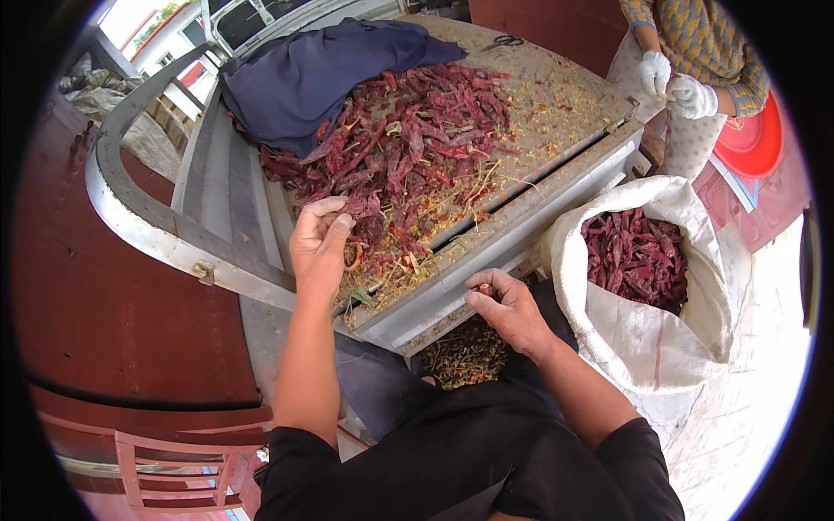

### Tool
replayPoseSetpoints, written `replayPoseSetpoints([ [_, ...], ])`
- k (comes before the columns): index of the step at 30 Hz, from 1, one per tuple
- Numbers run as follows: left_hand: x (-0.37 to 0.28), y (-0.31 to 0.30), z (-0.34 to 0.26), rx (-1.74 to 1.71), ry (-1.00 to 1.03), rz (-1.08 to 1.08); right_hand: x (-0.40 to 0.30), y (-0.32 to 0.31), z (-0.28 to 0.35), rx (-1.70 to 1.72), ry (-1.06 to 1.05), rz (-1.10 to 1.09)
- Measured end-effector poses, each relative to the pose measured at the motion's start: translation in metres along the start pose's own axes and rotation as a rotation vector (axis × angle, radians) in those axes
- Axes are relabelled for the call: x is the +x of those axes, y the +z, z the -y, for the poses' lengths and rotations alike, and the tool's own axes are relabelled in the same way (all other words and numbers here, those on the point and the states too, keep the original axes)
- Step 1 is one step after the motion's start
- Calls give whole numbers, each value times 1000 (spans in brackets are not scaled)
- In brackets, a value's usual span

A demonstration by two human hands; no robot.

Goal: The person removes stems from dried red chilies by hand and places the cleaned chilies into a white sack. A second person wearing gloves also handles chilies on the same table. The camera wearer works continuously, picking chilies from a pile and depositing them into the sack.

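Note:
My left hand (318, 244) pinches a wrinkled dark-red dried chili pepper (362, 204) at the near edge of a heap of dried chilies (417, 130). The heap lies on a worn flat bed (554, 84) strewn with yellow seeds and stem bits. Lower right, my right hand (511, 312) hangs just off the bed's metal edge (456, 286). Its thumb and curled fingers close on a small reddish-brown piece (483, 288), too small to name surely. Right of that hand, a white woven sack (658, 352) stands with its mouth wide, holding dried chilies (635, 260).
Dark-blue cloth (326, 78) covers the heap's far left. Scissors (505, 42) lie at the back. A curved metal rail (176, 241) bounds the left. Stem litter (466, 355) lies below the edge. Another person's gloved hands (674, 88) are beyond the sack, near a red basin (756, 140).

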State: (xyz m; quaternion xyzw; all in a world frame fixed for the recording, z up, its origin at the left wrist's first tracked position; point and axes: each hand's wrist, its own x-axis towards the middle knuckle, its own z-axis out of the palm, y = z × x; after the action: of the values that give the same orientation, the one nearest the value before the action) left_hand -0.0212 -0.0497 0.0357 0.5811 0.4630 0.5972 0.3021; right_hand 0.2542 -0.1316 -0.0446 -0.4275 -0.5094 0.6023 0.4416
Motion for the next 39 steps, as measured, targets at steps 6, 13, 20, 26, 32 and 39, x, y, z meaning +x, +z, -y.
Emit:
replayPoseSetpoints([
  [6,-52,20,-11,-289,-156,156,30,18,64,-462,-431,-79],
  [13,-90,48,-7,-513,-313,152,23,15,34,-39,-131,84],
  [20,-112,57,12,-1050,-594,256,6,16,34,307,48,-19],
  [26,-123,68,15,-1006,-595,335,9,28,15,463,108,-146],
  [32,-131,72,31,-763,-501,278,3,22,9,150,-111,94],
  [39,-119,52,24,-73,-164,377,5,1,16,-685,-377,74],
])
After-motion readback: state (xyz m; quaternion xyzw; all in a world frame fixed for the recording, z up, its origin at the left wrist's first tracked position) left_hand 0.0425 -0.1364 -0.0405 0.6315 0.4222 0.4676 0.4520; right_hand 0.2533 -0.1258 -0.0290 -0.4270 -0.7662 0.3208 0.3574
